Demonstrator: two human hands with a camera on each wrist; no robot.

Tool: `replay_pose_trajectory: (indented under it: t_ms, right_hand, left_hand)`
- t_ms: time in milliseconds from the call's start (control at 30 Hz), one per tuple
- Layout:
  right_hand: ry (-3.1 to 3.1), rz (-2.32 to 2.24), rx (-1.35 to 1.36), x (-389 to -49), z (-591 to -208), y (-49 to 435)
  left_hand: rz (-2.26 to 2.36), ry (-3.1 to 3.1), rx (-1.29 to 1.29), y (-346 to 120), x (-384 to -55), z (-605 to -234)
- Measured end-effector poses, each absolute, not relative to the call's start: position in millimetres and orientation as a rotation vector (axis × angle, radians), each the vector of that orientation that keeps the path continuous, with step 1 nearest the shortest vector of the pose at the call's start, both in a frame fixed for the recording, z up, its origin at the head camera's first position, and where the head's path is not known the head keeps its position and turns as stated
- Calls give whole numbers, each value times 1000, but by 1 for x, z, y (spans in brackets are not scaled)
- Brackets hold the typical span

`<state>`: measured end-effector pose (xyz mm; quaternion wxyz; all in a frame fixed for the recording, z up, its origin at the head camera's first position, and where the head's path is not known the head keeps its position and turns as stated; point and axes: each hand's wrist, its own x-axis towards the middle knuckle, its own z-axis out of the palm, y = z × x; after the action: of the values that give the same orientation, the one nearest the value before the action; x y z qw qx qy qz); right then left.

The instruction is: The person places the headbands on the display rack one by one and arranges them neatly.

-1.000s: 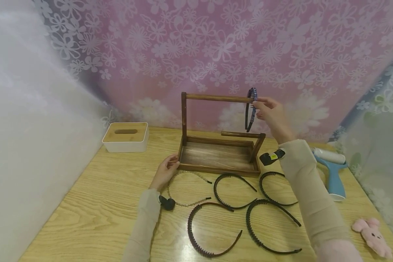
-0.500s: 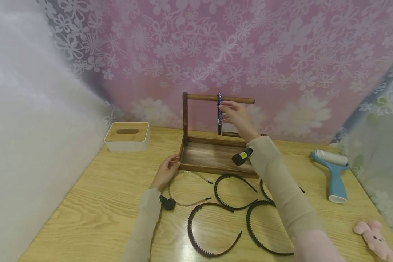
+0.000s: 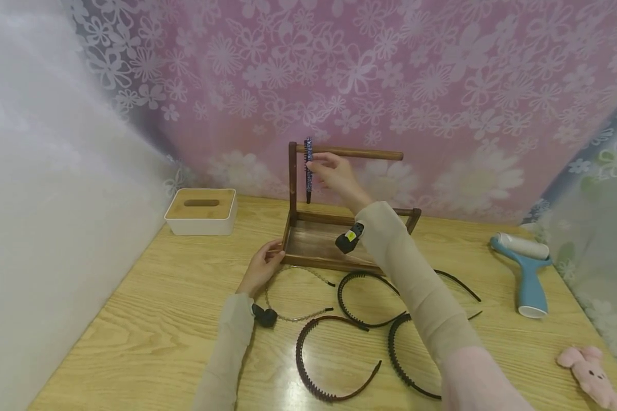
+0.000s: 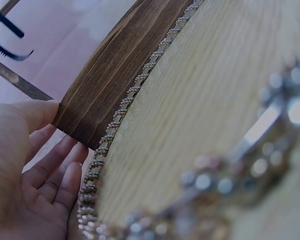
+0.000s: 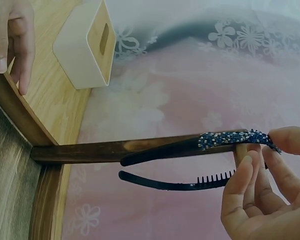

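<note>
My right hand pinches a headband covered in blue glitter, with black toothed ends. This headband hangs around the upper bar of a dark wooden stand, close to the left post. Down at the stand's front left corner, my left hand grips the tray edge between thumb and fingers. A beaded chain-like headband lies beside that hand, against the tray. Other dark toothed headbands lie on the table in front; my right forearm covers parts of some.
A white tissue box with a wooden lid stands at the left. On the right lie a blue-handled lint roller and a pink plush toy. A lower bar's post rises at the tray's right end. Floral curtain hangs behind.
My right hand has slid the glitter headband leftward along the upper bar, from its free right end to near the left post. The left hand has stayed at the tray corner.
</note>
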<state>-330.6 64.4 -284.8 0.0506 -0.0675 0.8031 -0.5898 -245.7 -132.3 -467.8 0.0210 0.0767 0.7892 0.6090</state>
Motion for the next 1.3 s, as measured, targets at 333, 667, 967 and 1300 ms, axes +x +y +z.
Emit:
replay_pose_trajectory:
  t_ms: [333, 667, 967, 1300]
  right_hand:
    - [2431, -1757, -245, -338, -300, 50]
    - [2407, -1707, -284, -328, -330, 54]
    - [2322, -1618, -285, -296, -382, 79]
    - [2278, -1598, -189, -268, -408, 148]
  left_hand:
    - [1892, 2444, 221, -132, -244, -465]
    - [1908, 2481, 192, -135, -267, -503]
    - [1925, 2495, 184, -134, -263, -505]
    - [2070, 2405, 43, -133, -266, -501]
